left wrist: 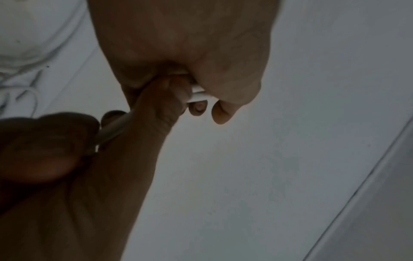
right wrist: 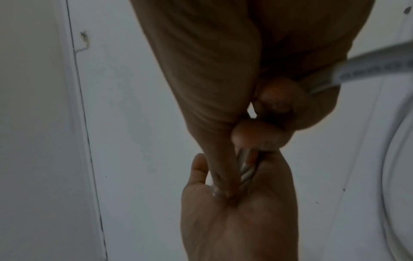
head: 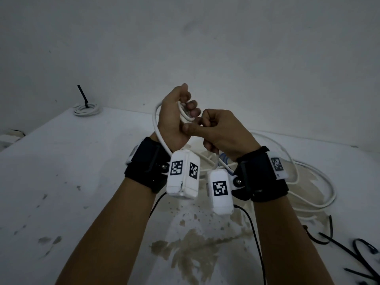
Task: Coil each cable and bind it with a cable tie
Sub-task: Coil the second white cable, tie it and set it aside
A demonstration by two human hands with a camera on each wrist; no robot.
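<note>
Above the stained white counter (head: 86,161), I am winding a white cable (head: 186,115) into small loops. My left hand (head: 174,118) is curling its fingers round the few loops made so far, holding them upright in front of me. My right hand (head: 218,130) is pinching the running length just beside them, thumb reaching toward the left palm, feeding the next turn. From the wrist views, both hands are closing on the same white strand and touching each other.

One bundle (head: 87,109) is sitting finished at the far left corner of the counter, coiled flat and bound with a black tie whose tail is sticking up. I am judging the job as roughly at its middle: one cable done, this one only begun. Most of its slack (head: 308,182) is lying in wide loose curves on the counter to my right, waiting to be gathered. Spare black ties (head: 353,251) are lying at the near right edge, well apart from my hands; one has to go on this coil once winding ends.
</note>
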